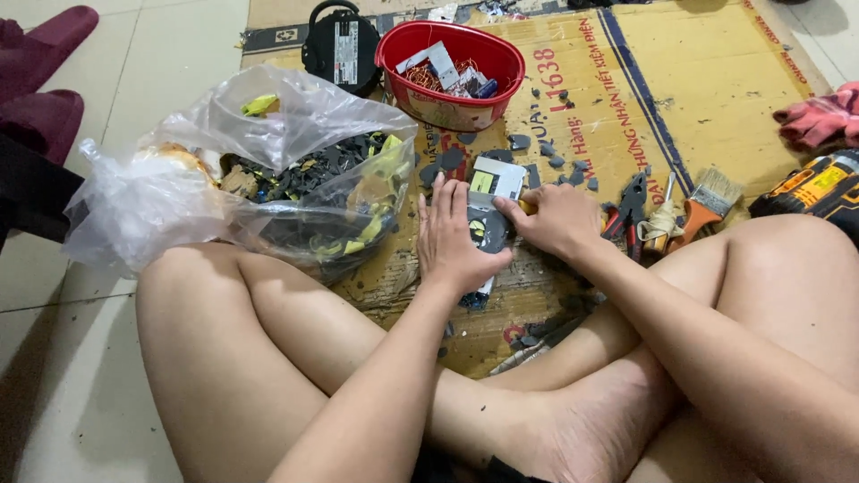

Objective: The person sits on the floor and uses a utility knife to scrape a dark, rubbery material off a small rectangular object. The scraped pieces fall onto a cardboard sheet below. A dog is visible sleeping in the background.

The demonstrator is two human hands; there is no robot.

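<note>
Crossed bare legs are filling the bottom of the view, the person sitting on a flattened cardboard sheet laid over the tiled floor. Just past the knees, the left hand is pressing flat, fingers straight and close together, on a grey electronic module lying on the cardboard. The right hand is curling beside it, fingers closing on a small yellow-handled tool at the module's right edge; what the tip is doing is hidden.

Judging from how things lie, the stripping work is looking well under way: a clear plastic bag at the left is holding many dark and yellow scraps, a red bowl behind is holding copper wire and small parts, and grey fragments are lying scattered round the module. That module is still mostly whole, so its breaking down seems to remain.

Pliers, a brush and a drill are lying to the right, untouched. Both forearms are reaching forward and inward, meeting over the module.
</note>
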